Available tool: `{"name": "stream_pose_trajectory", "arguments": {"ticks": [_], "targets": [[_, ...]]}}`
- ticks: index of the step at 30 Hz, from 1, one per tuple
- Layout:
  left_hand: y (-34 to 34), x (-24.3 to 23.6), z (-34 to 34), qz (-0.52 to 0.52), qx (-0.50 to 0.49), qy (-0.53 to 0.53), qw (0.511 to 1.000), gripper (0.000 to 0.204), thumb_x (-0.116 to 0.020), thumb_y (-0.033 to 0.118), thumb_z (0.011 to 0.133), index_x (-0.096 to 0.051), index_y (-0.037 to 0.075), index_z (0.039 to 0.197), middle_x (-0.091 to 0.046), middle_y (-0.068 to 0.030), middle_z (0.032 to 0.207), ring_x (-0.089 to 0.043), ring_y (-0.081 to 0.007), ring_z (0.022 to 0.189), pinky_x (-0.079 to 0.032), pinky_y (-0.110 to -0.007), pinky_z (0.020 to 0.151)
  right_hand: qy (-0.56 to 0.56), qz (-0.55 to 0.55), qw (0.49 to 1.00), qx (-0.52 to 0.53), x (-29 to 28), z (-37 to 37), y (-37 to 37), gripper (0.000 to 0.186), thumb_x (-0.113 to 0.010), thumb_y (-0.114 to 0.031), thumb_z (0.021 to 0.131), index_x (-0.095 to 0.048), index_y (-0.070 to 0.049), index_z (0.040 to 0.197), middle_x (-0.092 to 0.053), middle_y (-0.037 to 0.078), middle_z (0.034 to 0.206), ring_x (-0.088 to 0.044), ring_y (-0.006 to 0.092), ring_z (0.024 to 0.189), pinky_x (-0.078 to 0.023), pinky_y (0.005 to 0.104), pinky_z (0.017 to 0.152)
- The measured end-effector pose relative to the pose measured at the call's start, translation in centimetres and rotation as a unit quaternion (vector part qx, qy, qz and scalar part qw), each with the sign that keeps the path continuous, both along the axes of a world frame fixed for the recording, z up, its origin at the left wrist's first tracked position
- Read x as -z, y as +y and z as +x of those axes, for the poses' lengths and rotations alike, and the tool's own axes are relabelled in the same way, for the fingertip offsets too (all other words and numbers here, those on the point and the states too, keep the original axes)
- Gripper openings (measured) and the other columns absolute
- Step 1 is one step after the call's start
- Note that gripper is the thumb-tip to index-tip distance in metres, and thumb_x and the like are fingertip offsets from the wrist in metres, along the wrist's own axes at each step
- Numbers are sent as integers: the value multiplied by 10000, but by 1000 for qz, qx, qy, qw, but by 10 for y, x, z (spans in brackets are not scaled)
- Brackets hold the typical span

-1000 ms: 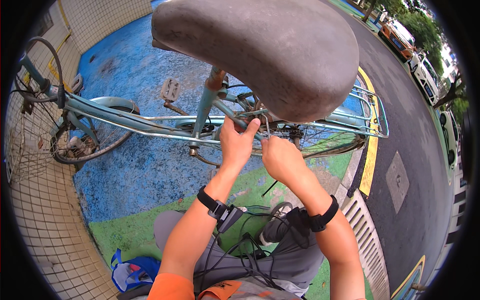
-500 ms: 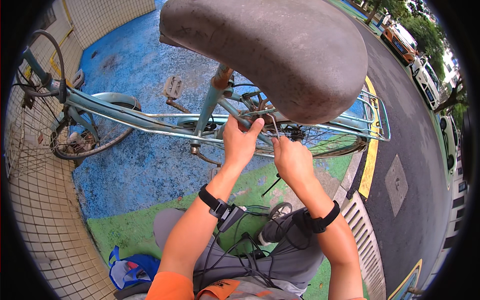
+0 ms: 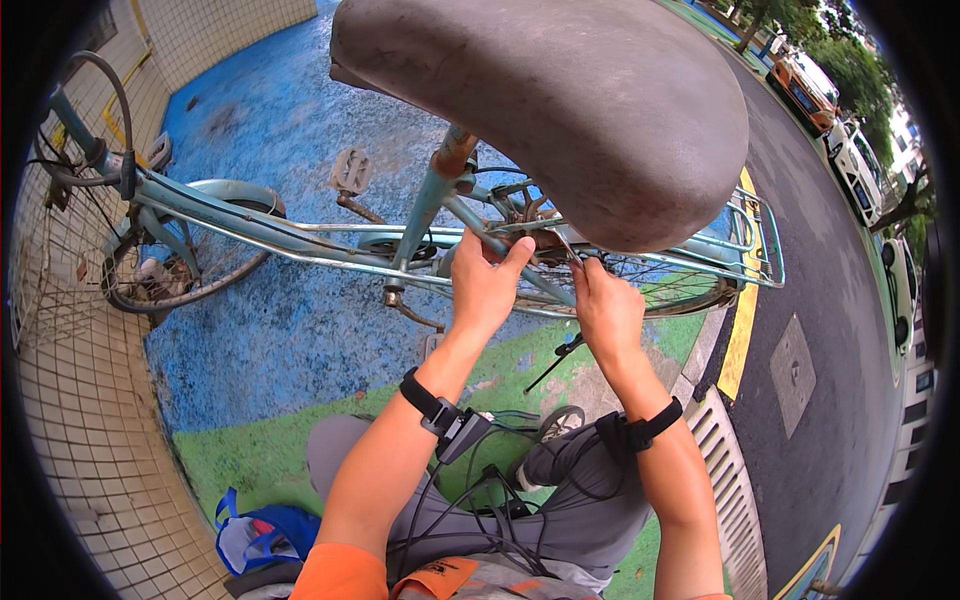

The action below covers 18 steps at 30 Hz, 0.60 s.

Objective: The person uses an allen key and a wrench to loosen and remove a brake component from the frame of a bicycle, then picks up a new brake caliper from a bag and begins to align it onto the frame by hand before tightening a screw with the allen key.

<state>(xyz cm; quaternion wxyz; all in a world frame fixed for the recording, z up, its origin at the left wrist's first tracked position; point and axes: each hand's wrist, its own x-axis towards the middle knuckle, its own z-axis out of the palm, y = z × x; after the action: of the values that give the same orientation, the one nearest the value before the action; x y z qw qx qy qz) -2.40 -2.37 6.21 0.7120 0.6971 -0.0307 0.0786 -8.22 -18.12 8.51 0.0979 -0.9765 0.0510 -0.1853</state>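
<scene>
A light-blue bicycle [image 3: 424,215] with rusty patches stands across the view, its brown saddle [image 3: 560,110] nearest to me. My left hand [image 3: 483,285] grips a frame tube behind the seat post, thumb on the near side; some fingertips are hidden by the tube. Close on its right, my right hand [image 3: 610,308] is closed on a thin bent metal tool, seemingly a hex key [image 3: 566,243]. The tool's far end reaches the rusty parts by the rear wheel [image 3: 670,295], under the saddle's edge, where its contact is hard to make out.
A rear rack [image 3: 762,245] sticks out at right, and a kickstand [image 3: 553,362] hangs below my hands. Cables [image 3: 490,490] lie over my lap. A tiled wall [image 3: 85,430] rises at left, beside a blue bag [image 3: 265,540]. A drain grate [image 3: 722,480] borders the road.
My right hand has moved a little right and up, swinging the tool's near end to the right. The left hand keeps its grip. The whole view has shifted slightly.
</scene>
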Motion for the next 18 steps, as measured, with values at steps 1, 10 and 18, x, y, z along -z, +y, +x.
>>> {"name": "stream_pose_trajectory", "arguments": {"ticks": [1, 10, 18], "targets": [[0, 0, 0, 0, -1, 1, 1000, 333, -778, 193, 829, -603, -13, 1022, -677, -81, 828, -616, -170, 729, -497, -336, 688, -10, 0, 1000, -3, 2, 1, -1, 289, -542, -313, 986, -552, -63, 841, -642, 180, 673, -629, 423, 628, -467, 527, 564], [-2, 1, -1, 1, -11, 8, 1000, 357, -784, 211, 817, -597, -7, 1029, -674, -79, 825, -620, -183, 730, -499, -343, 695, -41, 163, 986, 0, 4, -12, -3, 252, -574, -253, 965, -586, -50, 817, -623, 203, 687, -614, 428, 643, -454, 492, 568], [3, -1, 0, -18, -14, 13, 1000, 337, -778, 170, 811, -597, -9, 1032, -696, -92, 857, -652, -177, 762, -510, -339, 710, -88, 254, 962, -47, -24, 26, 36, 222, -627, -181, 958, -668, 36, 985, -692, 138, 776, -631, 214, 680, -481, 369, 669]]}}
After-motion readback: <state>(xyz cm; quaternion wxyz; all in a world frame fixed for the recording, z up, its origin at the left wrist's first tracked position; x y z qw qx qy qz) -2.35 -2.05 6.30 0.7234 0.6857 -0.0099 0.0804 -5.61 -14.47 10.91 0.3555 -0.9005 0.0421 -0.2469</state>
